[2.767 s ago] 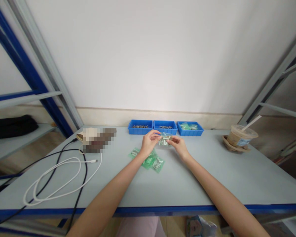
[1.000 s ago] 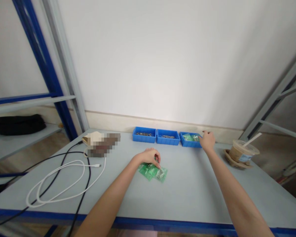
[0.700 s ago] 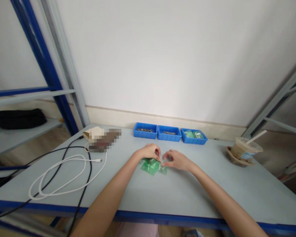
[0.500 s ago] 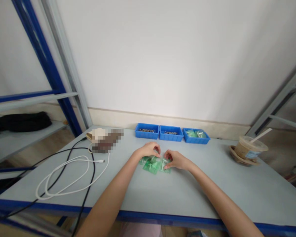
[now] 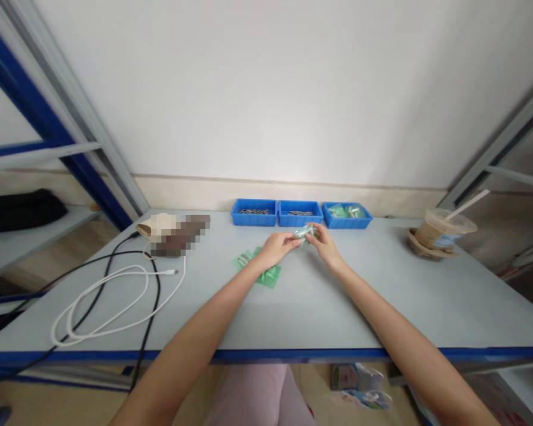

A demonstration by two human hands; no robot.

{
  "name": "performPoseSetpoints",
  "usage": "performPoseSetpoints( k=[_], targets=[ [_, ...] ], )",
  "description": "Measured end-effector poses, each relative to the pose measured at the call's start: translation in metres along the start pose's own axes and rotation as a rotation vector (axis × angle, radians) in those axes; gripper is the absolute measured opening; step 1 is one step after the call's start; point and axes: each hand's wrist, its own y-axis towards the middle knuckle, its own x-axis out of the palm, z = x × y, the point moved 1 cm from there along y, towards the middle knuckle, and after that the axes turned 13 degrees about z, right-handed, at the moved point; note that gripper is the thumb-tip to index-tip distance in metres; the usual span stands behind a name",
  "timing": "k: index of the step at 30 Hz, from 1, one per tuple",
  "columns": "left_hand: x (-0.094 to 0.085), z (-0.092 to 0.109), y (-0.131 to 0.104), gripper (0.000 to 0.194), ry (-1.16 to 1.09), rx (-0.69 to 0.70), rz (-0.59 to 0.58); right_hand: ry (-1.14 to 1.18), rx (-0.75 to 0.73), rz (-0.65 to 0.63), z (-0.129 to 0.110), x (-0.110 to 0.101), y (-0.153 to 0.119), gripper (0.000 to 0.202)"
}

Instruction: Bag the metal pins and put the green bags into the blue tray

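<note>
Between my two hands is a small clear-and-green plastic bag (image 5: pixel 302 235), raised a little over the table in front of the middle bin. My left hand (image 5: pixel 279 247) pinches its left side, and my right hand (image 5: pixel 323 244) grips its right side; what the bag contains is too small to make out. Other green plastic bags (image 5: pixel 270 276) lie on the table under my left wrist, partly covered by it. Beyond my hands stand a left blue bin (image 5: pixel 254 220) and a middle blue bin (image 5: pixel 300 221) with small metal parts, and a right blue bin (image 5: pixel 347 223) with green bags.
White cable (image 5: pixel 115 331) and black cable (image 5: pixel 153 319) loop over the left of the table (image 5: pixel 320 325). A blurred-out brown object (image 5: pixel 177 239) lies behind them. At right, a plastic cup (image 5: pixel 446 228) with a straw stands in a cardboard holder (image 5: pixel 426 247).
My hands have lifted one bag from the group and moved it forward and right, toward the bins. Other bags stay on the table. The view has tilted downward.
</note>
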Motion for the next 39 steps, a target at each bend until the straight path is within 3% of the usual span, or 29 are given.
performPoseSetpoints(
  k=[4,8,10,12,18,21,24,27,29,32,35,39],
  targets=[
    [-0.003,-0.002,0.004,0.016,-0.04,-0.022,0.145,0.051,-0.077,-0.058,-0.015,-0.001,-0.004,0.027],
    [-0.013,0.003,0.005,0.014,-0.023,0.143,0.324,-0.008,-0.146,-0.099,-0.031,-0.006,-0.007,0.012],
    [-0.016,0.006,0.005,0.013,-0.023,0.187,0.363,-0.007,-0.156,-0.095,-0.034,-0.007,-0.008,0.011],
    [-0.015,0.008,0.005,0.008,-0.013,0.147,0.382,0.025,-0.119,-0.062,-0.034,-0.006,-0.007,0.015],
    [-0.007,0.002,0.006,0.026,-0.13,-0.05,0.248,0.103,0.159,-0.034,-0.019,-0.002,-0.003,0.036],
    [-0.006,-0.001,0.007,0.029,-0.084,-0.052,0.23,0.084,0.165,-0.052,-0.014,-0.001,-0.004,0.036],
    [-0.01,-0.003,0.007,0.036,-0.057,-0.042,0.133,-0.027,0.115,-0.021,-0.011,-0.007,0.006,0.037],
    [-0.025,-0.01,0.008,0.035,0.103,-0.018,0.009,-0.298,0.043,0.076,-0.011,-0.028,0.035,0.036],
    [-0.041,-0.019,0.008,0.035,0.315,0.004,-0.008,-0.407,0.022,0.143,-0.012,-0.049,0.061,0.034],
    [-0.065,-0.035,0.009,0.04,0.472,-0.072,-0.076,-0.536,0.013,0.221,-0.012,-0.08,0.096,0.03],
    [-0.076,-0.048,0.008,0.041,0.499,-0.135,-0.138,-0.659,0.015,0.184,-0.009,-0.101,0.117,0.023],
    [-0.072,-0.059,0.009,0.026,0.4,-0.173,-0.188,-0.825,-0.017,0.107,-0.008,-0.111,0.133,0.019]
  ],
)
